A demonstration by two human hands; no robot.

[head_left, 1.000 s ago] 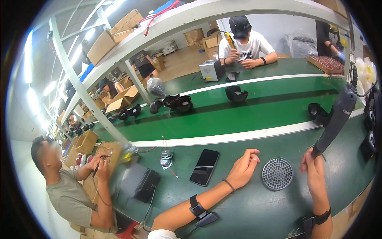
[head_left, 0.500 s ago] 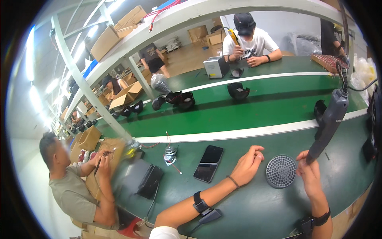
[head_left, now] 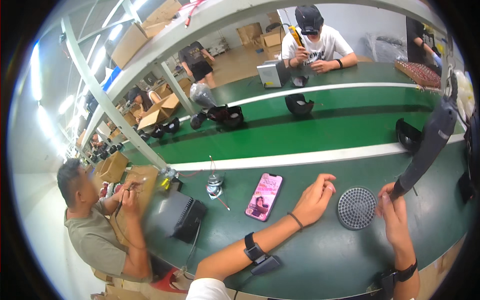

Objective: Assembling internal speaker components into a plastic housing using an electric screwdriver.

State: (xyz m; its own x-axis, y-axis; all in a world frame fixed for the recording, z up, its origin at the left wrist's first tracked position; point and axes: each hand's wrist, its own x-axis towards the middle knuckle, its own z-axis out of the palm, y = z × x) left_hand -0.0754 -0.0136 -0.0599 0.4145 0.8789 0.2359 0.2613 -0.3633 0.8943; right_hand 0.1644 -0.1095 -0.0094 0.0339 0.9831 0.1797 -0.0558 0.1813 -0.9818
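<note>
My right hand [head_left: 394,214] pinches the narrow lower end of a dark grey electric screwdriver [head_left: 431,137], which hangs tilted from above. Just left of that hand lies a round grey tray [head_left: 357,208] covered with small holes. On the tray's other side, my left hand [head_left: 314,201] rests on the table with its fingers curled together. Its palm side is hidden, so I cannot make out anything inside. Left of this hand lies a phone [head_left: 263,197] with a lit pink screen. Farther left sits a small motor [head_left: 214,186] with thin wires.
A green belt [head_left: 340,130] crosses beyond the table, carrying black curved housings [head_left: 299,104]. A dark box-shaped device [head_left: 189,220] stands at left beside a co-worker [head_left: 102,225]. Another co-worker [head_left: 320,47] sits across the belt. A pale frame beam [head_left: 215,37] spans overhead.
The phone's screen has lit up. My right hand and the screwdriver have shifted slightly right, with the tool leaning more. The left fingers have straightened a little; the view has shifted slightly.
</note>
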